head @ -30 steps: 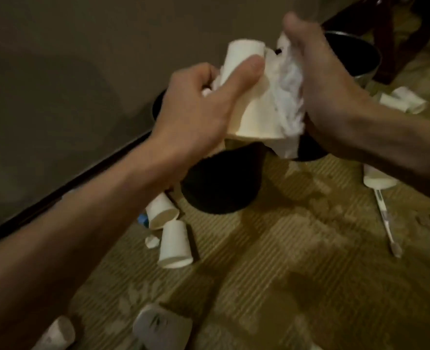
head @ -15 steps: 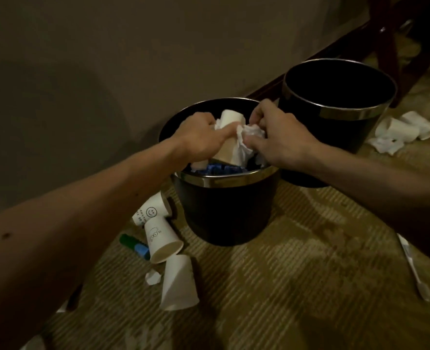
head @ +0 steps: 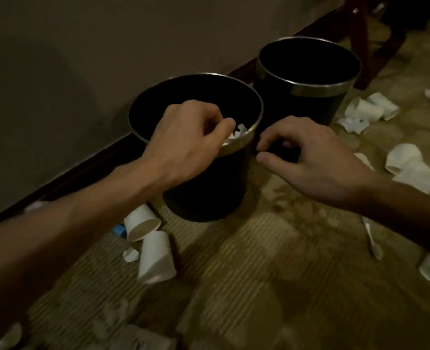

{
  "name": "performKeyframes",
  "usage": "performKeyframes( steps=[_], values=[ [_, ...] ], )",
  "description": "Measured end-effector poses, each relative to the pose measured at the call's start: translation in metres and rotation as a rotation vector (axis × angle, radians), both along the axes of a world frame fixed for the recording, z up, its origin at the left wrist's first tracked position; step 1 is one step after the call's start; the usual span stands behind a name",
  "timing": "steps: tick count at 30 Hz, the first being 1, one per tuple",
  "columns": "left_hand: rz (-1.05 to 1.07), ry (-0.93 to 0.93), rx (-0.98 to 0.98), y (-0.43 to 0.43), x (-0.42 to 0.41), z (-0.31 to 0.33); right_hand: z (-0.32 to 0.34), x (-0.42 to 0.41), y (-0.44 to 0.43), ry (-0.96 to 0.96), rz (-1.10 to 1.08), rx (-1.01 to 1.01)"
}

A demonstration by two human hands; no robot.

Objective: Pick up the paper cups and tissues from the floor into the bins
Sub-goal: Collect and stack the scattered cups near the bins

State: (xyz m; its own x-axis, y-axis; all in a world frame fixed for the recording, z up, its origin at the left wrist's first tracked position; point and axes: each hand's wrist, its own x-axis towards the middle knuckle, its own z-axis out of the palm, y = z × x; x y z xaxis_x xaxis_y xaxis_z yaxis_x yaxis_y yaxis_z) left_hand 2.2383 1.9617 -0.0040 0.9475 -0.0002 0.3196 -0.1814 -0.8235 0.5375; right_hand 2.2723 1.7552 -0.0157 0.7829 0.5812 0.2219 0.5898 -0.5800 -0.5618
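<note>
Paper cups (head: 145,223) lie tipped over on the carpet (head: 259,286) at 8 o'clock of the near bin (head: 209,193). More crumpled cups (head: 368,111) sit at 4 o'clock of the far bin (head: 310,89). White scraps (head: 239,130) show just inside the near bin's rim. The left hand (head: 186,142) hovers over that rim with fingers curled; whether they pinch anything cannot be told. The right hand (head: 317,157), at 3 o'clock of the near bin, is loosely curled and holds nothing.
</note>
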Motion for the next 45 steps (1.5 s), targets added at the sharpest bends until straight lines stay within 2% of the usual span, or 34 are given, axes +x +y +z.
performKeyframes(
  steps=[3,6,10,14,18,23,27,30,33,36,41,43,45],
  values=[
    [-0.110,0.032,-0.041,-0.043,-0.028,-0.017,-0.007,-0.028,-0.036,0.109,0.017,-0.037],
    [-0.266,0.220,-0.081,-0.085,-0.052,-0.045,-0.024,-0.054,-0.075,0.202,-0.010,-0.108],
    [-0.462,0.402,-0.105,-0.142,-0.084,-0.093,-0.068,-0.099,-0.139,0.353,-0.127,-0.369],
    [-0.590,0.657,-0.114,-0.193,-0.116,-0.152,-0.114,-0.158,-0.208,0.590,-0.309,-0.506],
    [-0.681,0.786,-0.030,-0.217,-0.140,-0.193,-0.142,-0.201,-0.233,0.916,-0.444,-0.406],
    [-0.721,0.795,-0.027,-0.238,-0.150,-0.206,-0.162,-0.213,-0.239,0.991,-0.411,-0.230],
    [-0.733,0.824,-0.049,-0.246,-0.151,-0.205,-0.174,-0.218,-0.245,1.049,-0.417,-0.179],
    [-0.672,0.850,-0.151,-0.244,-0.149,-0.201,-0.174,-0.215,-0.242,1.069,-0.444,-0.064],
    [-0.511,0.849,-0.231,-0.239,-0.147,-0.197,-0.171,-0.207,-0.234,1.075,-0.488,0.037],
    [-0.303,0.874,-0.474,-0.241,-0.145,-0.189,-0.159,-0.199,-0.226,1.027,-0.498,0.135],
    [-0.070,0.989,-0.850,-0.243,-0.147,-0.171,-0.144,-0.193,-0.193,1.005,-0.303,0.281],
    [0.000,1.005,-0.886,-0.234,-0.144,-0.166,-0.142,-0.190,-0.182,0.994,-0.289,0.283],
    [0.015,1.001,-0.828,-0.219,-0.140,-0.163,-0.142,-0.186,-0.178,1.024,-0.244,0.262]
  ],
)
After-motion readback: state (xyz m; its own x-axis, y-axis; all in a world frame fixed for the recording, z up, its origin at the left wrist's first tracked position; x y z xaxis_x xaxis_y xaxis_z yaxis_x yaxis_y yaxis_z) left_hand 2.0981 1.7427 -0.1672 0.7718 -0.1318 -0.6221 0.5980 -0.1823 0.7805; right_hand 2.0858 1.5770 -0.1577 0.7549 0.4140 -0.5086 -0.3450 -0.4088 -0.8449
